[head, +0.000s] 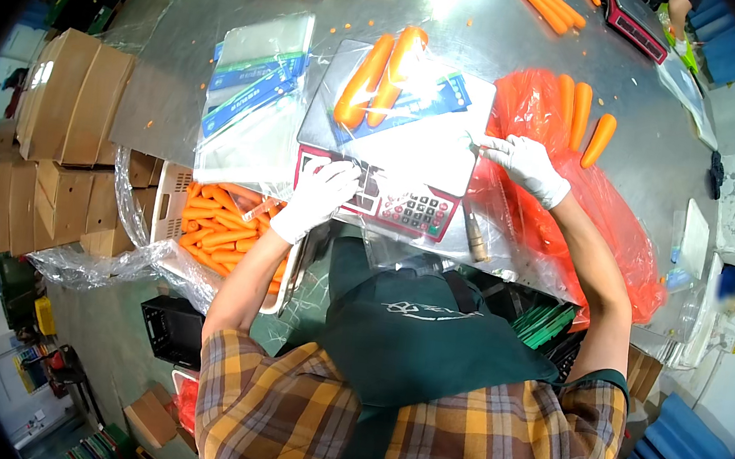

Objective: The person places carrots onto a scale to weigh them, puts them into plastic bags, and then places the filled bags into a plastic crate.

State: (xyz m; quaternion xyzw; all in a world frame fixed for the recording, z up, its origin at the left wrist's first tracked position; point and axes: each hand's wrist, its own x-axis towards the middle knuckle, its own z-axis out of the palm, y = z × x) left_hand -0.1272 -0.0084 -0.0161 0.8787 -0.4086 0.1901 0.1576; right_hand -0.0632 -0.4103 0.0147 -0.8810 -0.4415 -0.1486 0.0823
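Note:
On the metal pan of a red digital scale [378,194], two carrots [364,81] lie in a clear plastic bag [435,99] with a blue printed band. My left hand [320,198], in a white glove, is at the scale's front left corner, touching clear film over the display; its grip is hidden. At the pan's right edge, my gloved right hand [527,169] pinches the edge of the clear bag between thumb and fingers. A stack of flat clear bags [254,93] with blue bands lies left of the scale. Right of it spreads a red plastic bag [569,197].
A white crate [172,202] full of carrots stands below the table's left edge. Near the table's front edge lies a wooden-handled tool [474,237]. Loose carrots [598,141] rest beside the red bag. Cardboard boxes [58,103] are stacked at left; another scale [634,26] stands far right.

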